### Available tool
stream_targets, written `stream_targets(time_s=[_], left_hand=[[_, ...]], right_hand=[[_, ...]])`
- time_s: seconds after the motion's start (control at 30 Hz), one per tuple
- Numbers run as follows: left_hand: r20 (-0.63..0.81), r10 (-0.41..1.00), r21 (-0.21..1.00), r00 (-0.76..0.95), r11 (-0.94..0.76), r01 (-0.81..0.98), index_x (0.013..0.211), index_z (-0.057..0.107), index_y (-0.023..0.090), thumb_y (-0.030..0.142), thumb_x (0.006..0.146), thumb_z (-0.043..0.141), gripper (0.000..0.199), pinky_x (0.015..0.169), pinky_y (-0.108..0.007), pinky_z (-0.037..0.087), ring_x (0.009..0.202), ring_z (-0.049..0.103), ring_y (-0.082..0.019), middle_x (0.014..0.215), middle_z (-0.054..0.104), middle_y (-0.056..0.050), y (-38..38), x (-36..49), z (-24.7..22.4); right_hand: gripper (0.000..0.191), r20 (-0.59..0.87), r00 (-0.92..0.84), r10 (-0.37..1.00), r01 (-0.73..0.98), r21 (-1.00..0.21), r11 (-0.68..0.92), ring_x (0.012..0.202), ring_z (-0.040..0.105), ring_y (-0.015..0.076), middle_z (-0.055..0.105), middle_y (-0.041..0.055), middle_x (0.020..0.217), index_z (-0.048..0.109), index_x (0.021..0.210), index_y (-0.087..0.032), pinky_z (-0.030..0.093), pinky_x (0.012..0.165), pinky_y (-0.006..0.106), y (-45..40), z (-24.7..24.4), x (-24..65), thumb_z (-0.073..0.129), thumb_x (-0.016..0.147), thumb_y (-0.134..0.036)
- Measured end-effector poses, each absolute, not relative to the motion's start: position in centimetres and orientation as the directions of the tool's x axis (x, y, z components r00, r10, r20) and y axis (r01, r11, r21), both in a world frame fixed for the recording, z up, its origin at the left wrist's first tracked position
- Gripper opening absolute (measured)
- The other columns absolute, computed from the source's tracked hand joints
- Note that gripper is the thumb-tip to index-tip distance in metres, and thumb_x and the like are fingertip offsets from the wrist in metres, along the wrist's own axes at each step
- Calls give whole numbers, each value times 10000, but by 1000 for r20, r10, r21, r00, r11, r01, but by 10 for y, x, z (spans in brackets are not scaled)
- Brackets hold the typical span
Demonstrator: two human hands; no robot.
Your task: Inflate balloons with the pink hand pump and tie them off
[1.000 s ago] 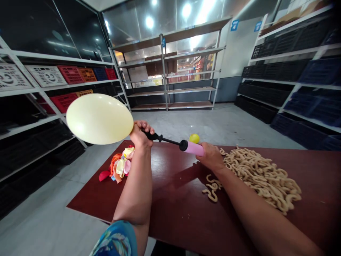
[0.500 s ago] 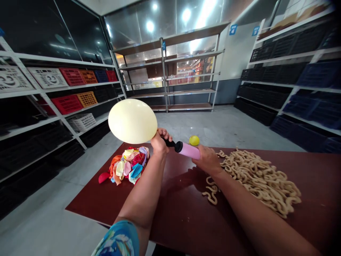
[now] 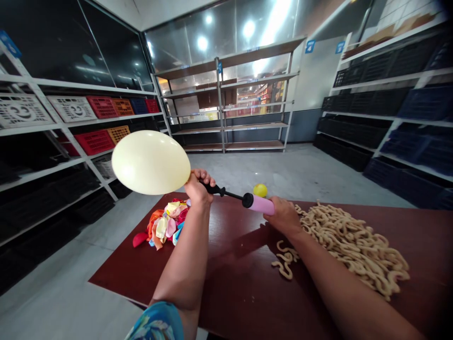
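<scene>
The balloon (image 3: 151,163) looks well filled and appears to be on the end of the pump (image 3: 262,204); the filling seems far along, though whether it has reached full size I cannot tell. No knot shows, and the neck is hidden by the left hand (image 3: 198,188), so tying it off and taking it from the pump seem to be left. The pump's black rod (image 3: 233,195) is drawn partly out of the pink barrel, in mid-stroke by the look of it. A heap of flat balloons (image 3: 166,222) lies uninflated near the bench's far left corner.

The balloon is pale yellow, smooth and taut, shaped like a wide egg lying on its side, with bright spots of light on top. It is held up in the air, beyond the far left corner of the bench (image 3: 240,274).

The left fingers are curled closed around the pump's black handle, at the balloon's neck. The right hand (image 3: 285,215) has its fingers wrapped around the barrel's other end, above the far edge. Tan curled pieces (image 3: 350,243) are piled towards the right, and a small yellow ball (image 3: 260,190) shows at the far edge.
</scene>
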State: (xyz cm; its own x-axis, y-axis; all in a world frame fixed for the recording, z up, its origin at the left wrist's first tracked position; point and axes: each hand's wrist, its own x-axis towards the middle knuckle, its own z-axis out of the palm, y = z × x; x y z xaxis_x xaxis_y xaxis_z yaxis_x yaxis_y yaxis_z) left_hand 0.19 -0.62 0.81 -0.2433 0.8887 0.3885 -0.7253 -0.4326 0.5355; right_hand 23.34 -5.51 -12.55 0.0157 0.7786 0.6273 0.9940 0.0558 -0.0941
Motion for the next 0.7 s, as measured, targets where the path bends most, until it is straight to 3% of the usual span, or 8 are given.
stream_targets(time_s=[0.37, 0.7], left_hand=[[284, 954, 590, -97, -254, -766, 608, 297, 191, 206, 688, 484, 203, 368, -196, 269, 415, 304, -58, 569, 282, 49, -9, 42, -19], [419, 871, 522, -258, -463, -716, 616, 328, 189, 173, 685, 493, 179, 365, -189, 279, 414, 318, -55, 579, 317, 44, -15, -8, 21]], right_hand=[[202, 656, -20, 754, 987, -105, 118, 742, 520, 201, 585, 55, 770, 521, 854, -178, 309, 676, 308, -58, -121, 213, 503, 685, -289], [284, 626, 32, 779, 987, -145, 76, 760, 548, 208, 608, 58, 812, 536, 926, -172, 311, 685, 313, -53, -124, 229, 528, 665, -284]])
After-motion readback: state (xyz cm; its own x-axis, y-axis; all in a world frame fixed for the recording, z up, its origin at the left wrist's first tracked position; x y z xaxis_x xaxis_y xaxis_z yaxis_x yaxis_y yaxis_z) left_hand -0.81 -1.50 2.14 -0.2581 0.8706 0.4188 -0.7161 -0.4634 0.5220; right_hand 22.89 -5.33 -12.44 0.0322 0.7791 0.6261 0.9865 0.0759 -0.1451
